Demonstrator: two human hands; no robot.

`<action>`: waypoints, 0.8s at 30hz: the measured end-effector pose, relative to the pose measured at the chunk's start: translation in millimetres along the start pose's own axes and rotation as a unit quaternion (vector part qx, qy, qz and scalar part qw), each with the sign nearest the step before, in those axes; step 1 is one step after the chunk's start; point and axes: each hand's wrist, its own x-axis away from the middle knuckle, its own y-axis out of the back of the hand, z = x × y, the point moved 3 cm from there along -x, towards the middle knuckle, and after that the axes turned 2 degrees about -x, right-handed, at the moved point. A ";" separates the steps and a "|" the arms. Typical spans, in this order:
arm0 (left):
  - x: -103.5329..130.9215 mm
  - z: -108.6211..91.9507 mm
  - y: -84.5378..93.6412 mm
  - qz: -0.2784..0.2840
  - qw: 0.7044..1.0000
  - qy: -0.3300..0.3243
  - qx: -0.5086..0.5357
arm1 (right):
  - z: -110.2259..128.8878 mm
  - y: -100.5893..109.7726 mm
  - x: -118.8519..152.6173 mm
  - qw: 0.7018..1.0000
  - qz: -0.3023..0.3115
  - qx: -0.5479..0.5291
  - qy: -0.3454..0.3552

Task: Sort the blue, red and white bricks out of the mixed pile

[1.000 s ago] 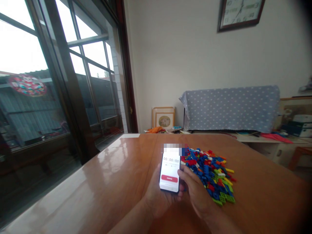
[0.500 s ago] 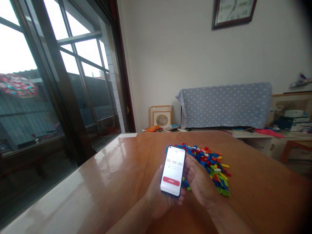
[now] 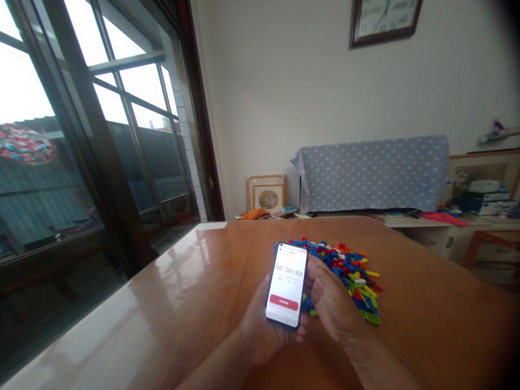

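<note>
Phone in left hand, right hand alongside

Phone [image 3: 286, 287]: one, screen up and lit, reading 00:00:00 over a red button; held above the near part of the bench [image 3: 195, 303].
Left hand [image 3: 266, 336]: gripping the phone from below and the left, thumb along the left edge, fingertips showing at the lower right; forearm slanting in from the lower left.
Right hand [image 3: 333, 303]: thumb side up, at the phone's right edge; fingers partly hidden, grip or contact cannot be told; forearm from the lower right.
Bricks [image 3: 341, 265]: multicoloured heap, beyond the right hand.
</note>
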 end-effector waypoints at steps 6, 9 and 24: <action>0.8 -0.1 -0.8 0.015 1.000 -0.003 0.002 | 2.0 -2.4 1.8 1.000 0.011 -0.009 -0.002; 0.6 -0.5 -1.1 0.015 1.000 -0.003 -0.002 | 0.6 -1.2 1.1 1.000 0.013 -0.014 0.004; 0.4 -0.3 0.6 0.012 1.000 -0.001 0.001 | -1.4 1.4 -2.6 1.000 -0.002 -0.015 0.001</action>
